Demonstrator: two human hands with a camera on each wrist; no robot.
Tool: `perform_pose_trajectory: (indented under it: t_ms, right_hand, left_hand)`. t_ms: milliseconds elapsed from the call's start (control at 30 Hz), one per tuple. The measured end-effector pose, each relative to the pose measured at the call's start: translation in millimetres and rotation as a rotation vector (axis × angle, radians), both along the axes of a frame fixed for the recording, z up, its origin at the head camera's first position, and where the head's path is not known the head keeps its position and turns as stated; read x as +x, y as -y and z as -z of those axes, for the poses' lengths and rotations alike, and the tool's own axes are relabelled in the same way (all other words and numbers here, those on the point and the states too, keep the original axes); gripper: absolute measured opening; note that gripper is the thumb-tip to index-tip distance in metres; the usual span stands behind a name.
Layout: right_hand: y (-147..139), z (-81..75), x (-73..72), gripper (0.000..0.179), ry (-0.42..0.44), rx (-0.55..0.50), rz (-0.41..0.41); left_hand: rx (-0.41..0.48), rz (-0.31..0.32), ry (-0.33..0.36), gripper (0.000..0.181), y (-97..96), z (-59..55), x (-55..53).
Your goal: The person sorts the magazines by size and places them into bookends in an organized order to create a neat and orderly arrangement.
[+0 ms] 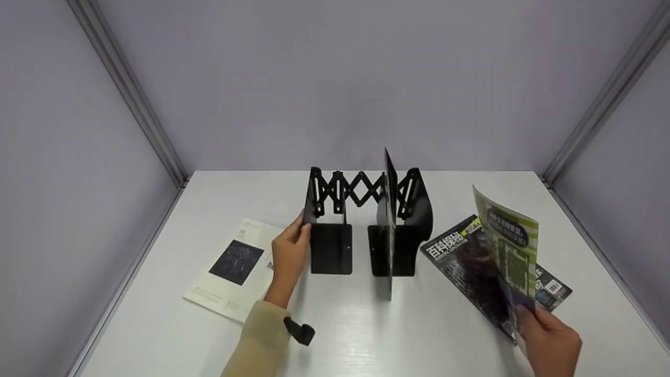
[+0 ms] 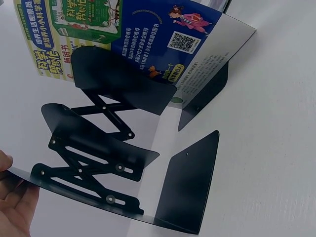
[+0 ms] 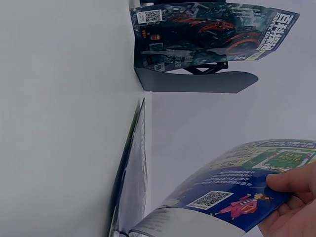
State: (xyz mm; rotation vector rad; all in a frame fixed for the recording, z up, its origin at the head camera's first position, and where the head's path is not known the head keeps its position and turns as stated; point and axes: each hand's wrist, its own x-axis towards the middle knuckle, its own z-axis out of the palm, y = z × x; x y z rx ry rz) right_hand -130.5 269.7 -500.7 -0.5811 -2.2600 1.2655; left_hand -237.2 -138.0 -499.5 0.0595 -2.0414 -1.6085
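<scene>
A black expanding book rack (image 1: 331, 248) with scissor-link bars stands at the table's middle. My left hand (image 1: 290, 251) grips the front edge of its left end panel, thumb on one side and fingers on the other. Thin magazines (image 1: 391, 199) stand upright in the right part of the rack; a dark cover (image 3: 197, 29) faces right, a blue and green one (image 2: 153, 39) faces left. In my right hand (image 1: 552, 340), a green and blue magazine (image 1: 507, 235) is pinched near its lower corner, tilted up and slightly bowed. It overlaps a dark magazine (image 1: 460, 262) lying on the table.
A cream booklet (image 1: 238, 262) with a dark square picture lies flat at the left, partly behind my left forearm. Pale walls (image 1: 356, 84) enclose the white table (image 1: 340, 324) at the back and both sides. A black strap (image 1: 300, 331) hangs at my left wrist.
</scene>
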Motion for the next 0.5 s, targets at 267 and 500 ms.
perform_pose_trajectory:
  t_ms: [267, 500]
  right_hand:
    - [6.4, -12.0, 4.5, 0.029, -0.008, -0.066, 0.022]
    - [11.9, -17.3, 10.1, 0.029, -0.041, -0.085, 0.058]
  left_hand:
    - [0.011, -0.009, -0.002, 0.035, -1.4, -1.8, -0.6]
    - [0.008, -0.006, -0.029, 0.035, -2.4, -2.0, 0.6]
